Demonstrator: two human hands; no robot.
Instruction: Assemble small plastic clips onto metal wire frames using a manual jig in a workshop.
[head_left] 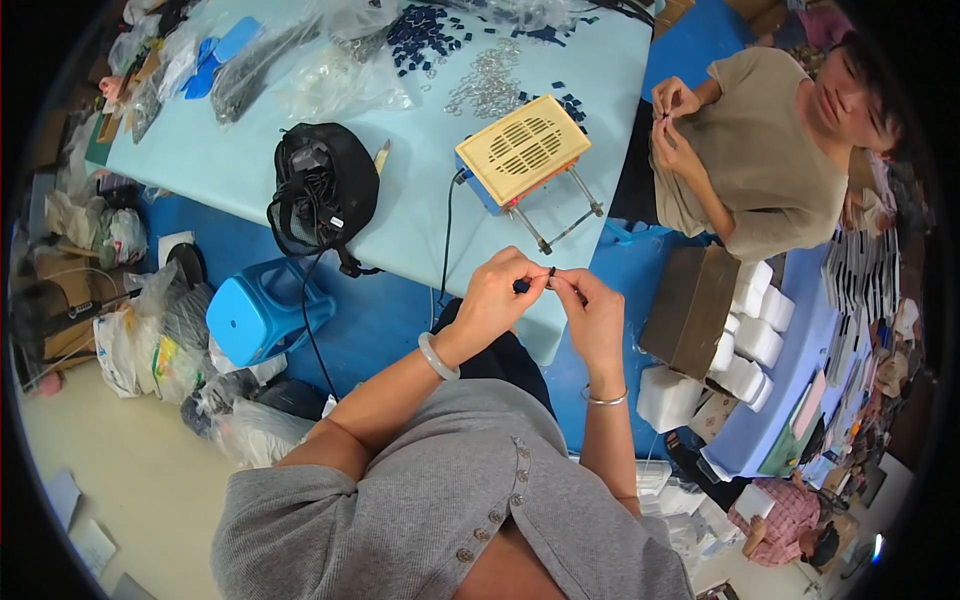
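My left hand (496, 300) and my right hand (594, 312) meet just over the near edge of the table, fingertips pinched together. Between them is a small dark piece (552, 272), part black and thin; its kind is too small to make out. A dark blue bit (520, 286) shows at the fingers of my left hand. Beyond my hands stands a boxy device (523, 148) with a slotted cream top, blue side and a metal wire stand. Farther back lie a pile of small clear pieces (486, 82) and many dark blue square pieces (420, 38).
A black mesh bag (325, 190) with cables sits on the table (420, 215) at left. A blue stool (262, 310) stands on the floor. At right, a co-worker (765, 150) pinches something small; a brown carton (688, 308) and white boxes (757, 342) are nearby. Plastic bags (345, 80) lie at back left.
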